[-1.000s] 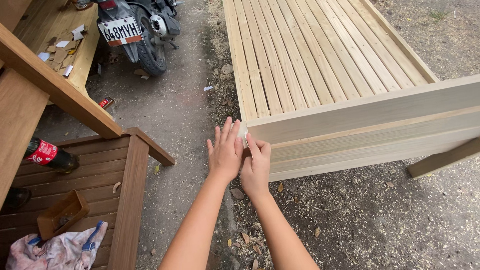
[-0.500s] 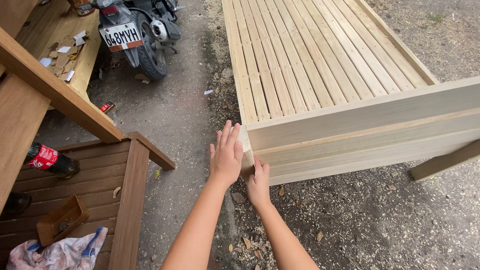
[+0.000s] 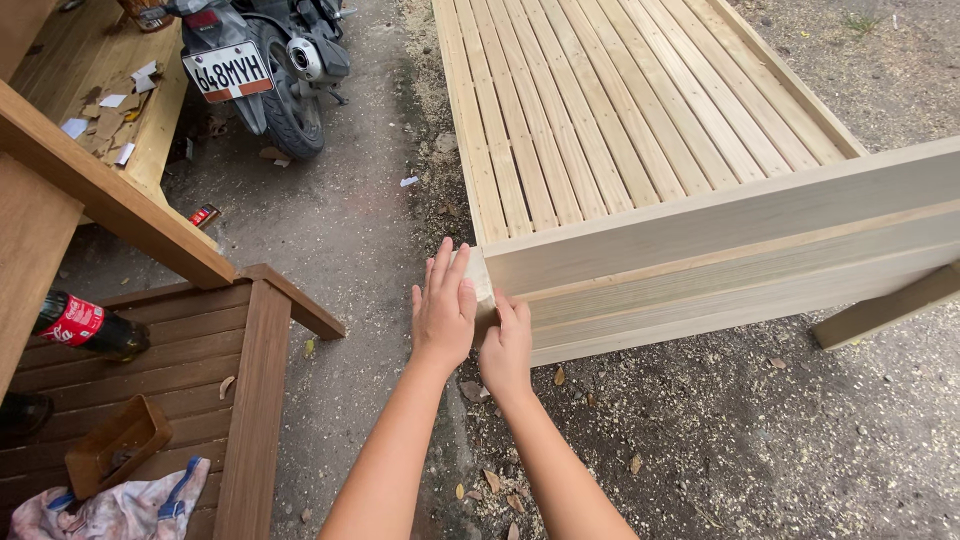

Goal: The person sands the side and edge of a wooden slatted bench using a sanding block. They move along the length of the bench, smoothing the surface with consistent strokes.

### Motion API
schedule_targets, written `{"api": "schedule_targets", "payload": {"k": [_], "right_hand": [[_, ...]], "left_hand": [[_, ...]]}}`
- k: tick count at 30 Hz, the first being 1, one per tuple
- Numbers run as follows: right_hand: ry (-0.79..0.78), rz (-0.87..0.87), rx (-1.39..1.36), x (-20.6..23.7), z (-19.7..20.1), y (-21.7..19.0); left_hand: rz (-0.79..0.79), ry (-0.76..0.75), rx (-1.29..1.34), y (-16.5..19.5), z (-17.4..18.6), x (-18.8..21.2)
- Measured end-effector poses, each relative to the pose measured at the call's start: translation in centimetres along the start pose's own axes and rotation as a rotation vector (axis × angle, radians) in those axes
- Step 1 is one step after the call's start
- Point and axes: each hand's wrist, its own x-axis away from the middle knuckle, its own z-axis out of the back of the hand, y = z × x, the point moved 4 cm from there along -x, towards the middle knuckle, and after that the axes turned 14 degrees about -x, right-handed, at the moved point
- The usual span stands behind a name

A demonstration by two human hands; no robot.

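Bed frame [image 3: 700,230] corner pressed by flat left hand [image 3: 444,312], right hand [image 3: 506,345] below.

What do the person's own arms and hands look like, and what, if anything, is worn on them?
Both arms are bare as far as the picture shows: no sleeves, gloves, watch or bracelets visible. The left hand and right hand show no rings or markings. Fingernails look short and unpainted.

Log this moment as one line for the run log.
left hand: flat on bed frame corner | right hand: pressing the corner below | ground: gravel
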Motion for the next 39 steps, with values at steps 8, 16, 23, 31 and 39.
{"api": "schedule_targets", "payload": {"k": [8,16,23,31,39], "right_hand": [[0.060,-0.060,-0.028,-0.8,-0.1,-0.7],[0.055,0.111,-0.152,-0.7,-0.3,-0.3],[0.042,-0.089,0.019,-0.4,0.3,0.5],[-0.010,-0.098,-0.085,0.8,-0.3,1.1],[-0.160,0.021,0.147,2.1,0.8,2.1]], "left_hand": [[0.033,-0.052,-0.049,0.2,0.3,0.0],[0.010,-0.008,-0.010,-0.1,0.0,0.0],[-0.001,0.021,0.016,0.0,-0.2,0.0],[0.018,0.003,0.018,-0.2,-0.2,0.0],[0.034,-0.001,-0.022,0.1,-0.2,0.1]]}}
